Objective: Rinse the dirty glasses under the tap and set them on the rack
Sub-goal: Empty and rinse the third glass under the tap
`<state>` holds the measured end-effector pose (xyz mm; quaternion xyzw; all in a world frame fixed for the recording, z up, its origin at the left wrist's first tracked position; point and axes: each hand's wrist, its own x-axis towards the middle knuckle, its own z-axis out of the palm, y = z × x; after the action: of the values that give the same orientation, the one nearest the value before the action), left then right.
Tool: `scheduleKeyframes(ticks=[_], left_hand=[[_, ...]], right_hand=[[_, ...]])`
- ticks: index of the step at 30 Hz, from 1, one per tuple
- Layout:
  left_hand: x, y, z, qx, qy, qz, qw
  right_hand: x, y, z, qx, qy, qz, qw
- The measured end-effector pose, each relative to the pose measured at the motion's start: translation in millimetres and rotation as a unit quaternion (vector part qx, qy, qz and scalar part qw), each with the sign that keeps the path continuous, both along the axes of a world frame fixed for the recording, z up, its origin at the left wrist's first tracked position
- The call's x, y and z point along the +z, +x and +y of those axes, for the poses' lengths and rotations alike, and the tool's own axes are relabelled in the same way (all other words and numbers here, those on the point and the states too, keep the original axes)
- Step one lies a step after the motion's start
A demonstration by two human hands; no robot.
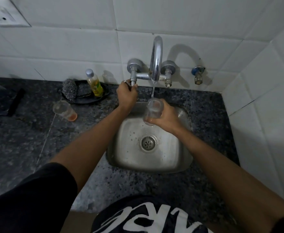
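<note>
The glass in your right hand stands nearly upright over the sink: its long axis runs up and down, the open mouth faces up and tips a little toward the wall, and the base points down toward the basin. Your fingers are wrapped around its lower half, grasping it firmly, with the rim clear of the hand. A thin stream of water falls from the spout of the tap straight into the mouth of the glass.

Your left hand is clenched around the left tap handle, just beside the stream.

The glass is held above the back edge of the steel sink, with the drain below and nearer to you. On the dark speckled counter to the left, a second glass stands well apart from the sink with its mouth up and an orange residue at the bottom. Behind it, near the wall, a dark tray holds a steel scrubber and a bottle of yellow liquid, which stands upright with its cap up. White tiles cover the wall behind.
</note>
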<state>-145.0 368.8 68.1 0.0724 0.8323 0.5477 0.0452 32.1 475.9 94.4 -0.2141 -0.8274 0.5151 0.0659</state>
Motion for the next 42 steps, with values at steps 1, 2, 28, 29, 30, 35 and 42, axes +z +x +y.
scheduleKeyframes(ticks=[1, 2, 28, 29, 30, 35, 42], left_hand=[[0.4, 0.8, -0.2, 0.002, -0.001, 0.004, 1.0], [0.8, 1.0, -0.1, 0.002, -0.001, 0.008, 1.0], [24.6, 16.9, -4.6, -0.064, -0.155, 0.108, 0.98], [25.5, 17.3, -5.0, -0.065, -0.155, 0.106, 0.98], [25.8, 17.5, -5.2, -0.068, -0.156, 0.107, 0.98], [30.8, 26.1, -16.4, -0.092, -0.139, 0.103, 0.981], [26.4, 52.5, -46.9, -0.133, -0.154, 0.095, 0.974]], right_hand=[[-0.8, -0.5, -0.3, 0.003, 0.006, -0.006, 1.0], [-2.1, -0.3, -0.6, 0.003, 0.011, -0.005, 1.0], [1.7, -6.9, 0.5, -0.01, 0.026, 0.033, 0.999], [2.4, -6.8, 0.7, -0.012, 0.028, 0.038, 0.999], [3.3, -6.5, 1.0, -0.015, 0.029, 0.041, 0.999], [10.3, -3.1, 0.6, -0.023, 0.025, 0.055, 0.998], [19.8, 3.0, -6.8, -0.069, 0.039, 0.106, 0.991]])
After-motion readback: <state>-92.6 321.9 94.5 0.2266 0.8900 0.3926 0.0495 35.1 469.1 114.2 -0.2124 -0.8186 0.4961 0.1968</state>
